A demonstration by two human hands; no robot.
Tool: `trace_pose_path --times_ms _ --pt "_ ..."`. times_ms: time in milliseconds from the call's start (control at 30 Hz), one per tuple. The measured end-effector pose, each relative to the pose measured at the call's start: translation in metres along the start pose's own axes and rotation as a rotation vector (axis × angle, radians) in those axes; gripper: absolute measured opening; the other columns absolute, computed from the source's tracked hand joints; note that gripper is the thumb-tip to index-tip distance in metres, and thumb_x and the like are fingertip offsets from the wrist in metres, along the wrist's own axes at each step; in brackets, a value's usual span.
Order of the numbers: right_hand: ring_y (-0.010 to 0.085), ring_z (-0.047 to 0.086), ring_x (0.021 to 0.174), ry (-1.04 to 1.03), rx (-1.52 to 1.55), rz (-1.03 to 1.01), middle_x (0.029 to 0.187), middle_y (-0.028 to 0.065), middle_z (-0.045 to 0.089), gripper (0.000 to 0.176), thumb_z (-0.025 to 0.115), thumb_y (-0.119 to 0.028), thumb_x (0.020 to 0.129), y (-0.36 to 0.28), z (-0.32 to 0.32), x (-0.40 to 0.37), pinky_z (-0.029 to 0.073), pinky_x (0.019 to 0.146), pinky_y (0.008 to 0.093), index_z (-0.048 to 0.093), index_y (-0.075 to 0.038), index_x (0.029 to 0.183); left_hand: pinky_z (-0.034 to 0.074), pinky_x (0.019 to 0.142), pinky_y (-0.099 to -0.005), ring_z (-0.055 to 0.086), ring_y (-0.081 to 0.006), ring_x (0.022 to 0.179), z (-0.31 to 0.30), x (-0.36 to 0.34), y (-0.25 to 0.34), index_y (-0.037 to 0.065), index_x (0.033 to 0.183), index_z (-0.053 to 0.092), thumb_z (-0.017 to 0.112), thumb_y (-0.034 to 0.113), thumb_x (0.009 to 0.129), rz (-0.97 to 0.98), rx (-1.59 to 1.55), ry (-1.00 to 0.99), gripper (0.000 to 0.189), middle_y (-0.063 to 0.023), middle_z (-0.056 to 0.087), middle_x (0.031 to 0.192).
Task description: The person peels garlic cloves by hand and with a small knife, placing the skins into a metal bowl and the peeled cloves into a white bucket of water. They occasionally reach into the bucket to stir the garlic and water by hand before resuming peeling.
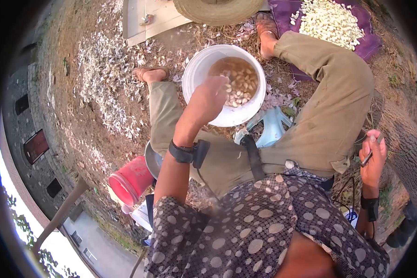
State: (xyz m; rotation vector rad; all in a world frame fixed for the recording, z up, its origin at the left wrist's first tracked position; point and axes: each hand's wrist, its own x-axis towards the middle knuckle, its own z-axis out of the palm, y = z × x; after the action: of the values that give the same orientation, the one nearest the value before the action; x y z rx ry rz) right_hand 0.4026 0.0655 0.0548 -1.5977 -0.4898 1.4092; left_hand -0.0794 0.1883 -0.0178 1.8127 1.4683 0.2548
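My left hand (207, 99) reaches over the rim of a white bucket (192, 76), its fingertips blurred beside pale peeled cloves (238, 96). The cloves sit in brownish water inside the bucket; whether the hand holds any cannot be made out. Out at the right, my right hand (374, 155) is closed around a small dark tool (371, 152), possibly a knife, well away from the bucket. Both wrists wear black bands.
More pale cloves (331, 23) lie on a purple cloth (373, 44) at the upper right. A straw hat (217, 11) and cardboard (146, 28) are at the top. Left of my leg are a red bucket (132, 180) and scattered peelings (104, 83). Light blue plastic (272, 127) lies between my legs.
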Motion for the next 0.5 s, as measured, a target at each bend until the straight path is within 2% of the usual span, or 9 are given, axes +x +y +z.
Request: trace_pose_path --times_ms 33,133,200,300,367,433,500 --pt "0.0015 0.038 0.054 0.056 -0.034 0.044 0.067 -0.0053 0.044 0.013 0.057 -0.016 0.103 0.002 -0.006 -0.017 0.030 0.046 0.0189 0.058 -0.006 0.111 0.052 0.092 -0.0421 0.066 -0.0357 0.103 0.018 0.011 -0.023 0.002 0.119 0.063 0.058 0.009 0.089 0.073 0.013 0.057 0.031 -0.0190 0.067 0.113" --pt "0.0022 0.036 0.051 0.219 -0.126 0.208 0.064 -0.0067 0.041 0.009 0.057 -0.016 0.102 -0.007 -0.013 -0.075 0.028 0.045 0.0196 0.056 -0.008 0.107 0.053 0.090 -0.0446 0.065 -0.0391 0.099 0.071 0.034 -0.099 0.002 0.113 0.064 0.057 0.008 0.086 -0.033 0.126 0.001 0.028 -0.0204 0.067 0.112" --pt "0.0022 0.034 0.050 0.313 -0.196 0.274 0.063 -0.0073 0.041 0.009 0.058 -0.018 0.102 -0.013 -0.024 -0.112 0.025 0.044 0.0195 0.056 -0.009 0.104 0.053 0.089 -0.0442 0.065 -0.0375 0.097 0.090 0.052 -0.120 0.003 0.112 0.064 0.057 0.008 0.086 -0.209 0.089 -0.205 0.027 -0.0193 0.067 0.111" --pt "0.0018 0.035 0.053 0.476 -0.303 0.280 0.066 -0.0068 0.043 0.011 0.059 -0.019 0.102 -0.020 -0.047 -0.145 0.025 0.047 0.0190 0.057 -0.009 0.105 0.055 0.087 -0.0427 0.067 -0.0350 0.097 0.117 0.090 -0.157 0.004 0.113 0.064 0.057 0.009 0.087 -0.291 0.102 -0.664 0.027 -0.0175 0.067 0.112" --pt "0.0014 0.036 0.056 0.511 -0.399 0.201 0.069 -0.0063 0.044 0.013 0.060 -0.020 0.101 -0.025 -0.045 -0.138 0.025 0.049 0.0189 0.058 -0.008 0.107 0.055 0.088 -0.0418 0.067 -0.0336 0.098 0.128 0.111 -0.169 0.005 0.114 0.065 0.058 0.011 0.088 -0.393 0.011 -0.778 0.028 -0.0163 0.068 0.114" --pt "0.0016 0.036 0.060 0.573 -0.460 0.138 0.074 -0.0053 0.046 0.016 0.060 -0.018 0.101 -0.030 -0.037 -0.118 0.026 0.052 0.0192 0.060 -0.006 0.111 0.055 0.090 -0.0412 0.068 -0.0325 0.100 0.138 0.135 -0.173 0.006 0.115 0.065 0.060 0.014 0.088 -0.608 -0.198 -0.640 0.028 -0.0153 0.068 0.116" --pt "0.0022 0.035 0.060 0.528 -0.472 0.043 0.074 -0.0050 0.045 0.016 0.059 -0.017 0.102 -0.032 -0.016 -0.088 0.026 0.052 0.0192 0.060 -0.006 0.112 0.054 0.092 -0.0419 0.068 -0.0331 0.102 0.150 0.140 -0.191 0.006 0.118 0.066 0.065 0.016 0.085 -0.375 0.070 -0.514 0.034 -0.0157 0.068 0.120"
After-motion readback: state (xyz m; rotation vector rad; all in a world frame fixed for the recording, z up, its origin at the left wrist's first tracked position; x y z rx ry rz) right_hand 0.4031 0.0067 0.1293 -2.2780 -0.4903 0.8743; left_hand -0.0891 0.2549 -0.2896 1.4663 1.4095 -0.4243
